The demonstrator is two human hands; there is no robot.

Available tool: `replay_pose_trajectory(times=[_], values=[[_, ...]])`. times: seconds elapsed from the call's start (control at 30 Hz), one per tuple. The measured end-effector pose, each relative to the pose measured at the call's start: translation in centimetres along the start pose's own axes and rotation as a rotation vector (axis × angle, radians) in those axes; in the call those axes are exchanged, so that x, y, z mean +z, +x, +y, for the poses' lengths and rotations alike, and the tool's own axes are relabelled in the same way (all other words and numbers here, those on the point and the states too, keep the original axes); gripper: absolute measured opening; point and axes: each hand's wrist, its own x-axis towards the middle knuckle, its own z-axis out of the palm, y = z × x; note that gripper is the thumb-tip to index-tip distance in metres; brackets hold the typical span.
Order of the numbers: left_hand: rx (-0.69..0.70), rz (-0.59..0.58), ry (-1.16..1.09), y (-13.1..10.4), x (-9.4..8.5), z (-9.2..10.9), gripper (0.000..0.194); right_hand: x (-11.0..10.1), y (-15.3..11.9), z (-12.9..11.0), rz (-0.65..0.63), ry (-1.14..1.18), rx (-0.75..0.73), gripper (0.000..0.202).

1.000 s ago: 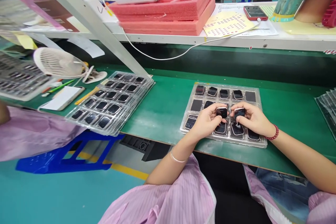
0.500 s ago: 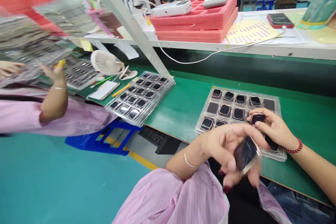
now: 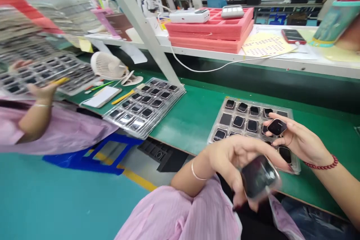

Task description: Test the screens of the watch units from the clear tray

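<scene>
My left hand [image 3: 234,155], with a thin silver bangle at its wrist, grips a square smartwatch body [image 3: 260,178] by its edges, in front of the table edge. The watch's dark screen faces up and looks slightly blurred. Over the right part of a clear plastic tray [image 3: 217,121], my right hand [image 3: 305,138] pinches a second smartwatch body [image 3: 277,127], held tilted between thumb and fingers. Red beads circle that wrist. Rows of similar strapless watches lie in the tray's pockets; one pocket at its left shows only a dark grey square. My left hand hides its front pockets.
A stack of watch-filled trays [image 3: 146,99] stands left on the green table [image 3: 194,108]. Beyond are a small white fan [image 3: 108,65] and a white pad [image 3: 102,96]. A co-worker's hand [image 3: 45,92] holds something yellow. Red foam trays [image 3: 208,39] sit on the shelf above.
My right hand has raised its watch a little and turned it. The watch in my left hand has rotated, showing more of its screen. At left, the co-worker's arm has shifted and a filled tray shows.
</scene>
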Motion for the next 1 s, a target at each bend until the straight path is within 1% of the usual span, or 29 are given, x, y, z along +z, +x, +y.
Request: replay_pose_trajectory(times=[0.03, 0.07, 0.1, 0.17, 0.23, 0.3, 0.37, 0.47, 0.57, 0.63, 0.7, 0.77, 0.83, 0.93, 1.0], values=[[0.052, 0.005, 0.028, 0.4, -1.3, 0.0, 0.089, 1.1, -1.0, -1.2, -0.036, 0.029, -0.007, 0.039], [0.11, 0.047, 0.07, 0.9, -2.6, -0.1, 0.084, 2.3, -2.0, -2.4, -0.078, 0.053, -0.005, 0.034], [0.152, 0.132, 0.127, 1.4, -3.9, -0.2, 0.078, 3.6, -3.1, -3.5, -0.139, 0.088, -0.007, 0.033], [0.165, 0.339, 0.231, 2.5, -5.9, -0.9, 0.069, 6.0, -5.0, -5.2, -0.284, 0.162, 0.024, 0.038], [0.124, 0.437, 0.295, 3.2, -7.1, -1.7, 0.064, 7.8, -6.3, -6.0, -0.357, 0.227, 0.082, 0.042], [0.087, 0.458, 0.334, 3.4, -7.2, -2.4, 0.061, 8.8, -6.9, -6.2, -0.379, 0.291, 0.124, 0.044], [0.073, 0.458, 0.363, 3.3, -6.9, -2.8, 0.058, 9.3, -7.1, -6.0, -0.383, 0.356, 0.155, 0.044], [0.078, 0.46, 0.39, 3.2, -6.3, -2.7, 0.053, 9.7, -7.3, -5.6, -0.363, 0.428, 0.194, 0.045], [0.089, 0.467, 0.409, 3.3, -6.3, -2.6, 0.048, 10.2, -7.5, -5.5, -0.36, 0.445, 0.19, 0.045], [0.095, 0.47, 0.412, 3.4, -6.4, -2.6, 0.046, 10.0, -7.3, -5.3, -0.395, 0.434, 0.159, 0.046], [0.115, 0.485, 0.401, 3.5, -6.5, -2.6, 0.047, 9.0, -6.4, -5.0, -0.402, 0.376, 0.099, 0.042], [0.148, 0.518, 0.395, 3.6, -6.4, -2.5, 0.048, 7.0, -4.6, -4.2, -0.327, 0.248, 0.024, 0.034], [0.19, 0.563, 0.41, 3.8, -6.3, -2.3, 0.047, 4.5, -2.2, -2.9, -0.188, 0.094, -0.025, 0.036], [0.255, 0.615, 0.473, 4.2, -6.3, -2.0, 0.036, 1.2, 1.2, -0.2, -0.078, -0.068, 0.004, 0.042], [0.275, 0.627, 0.505, 4.3, -6.3, -1.9, 0.032, -0.1, 2.5, 1.6, -0.045, -0.158, 0.009, 0.042]])
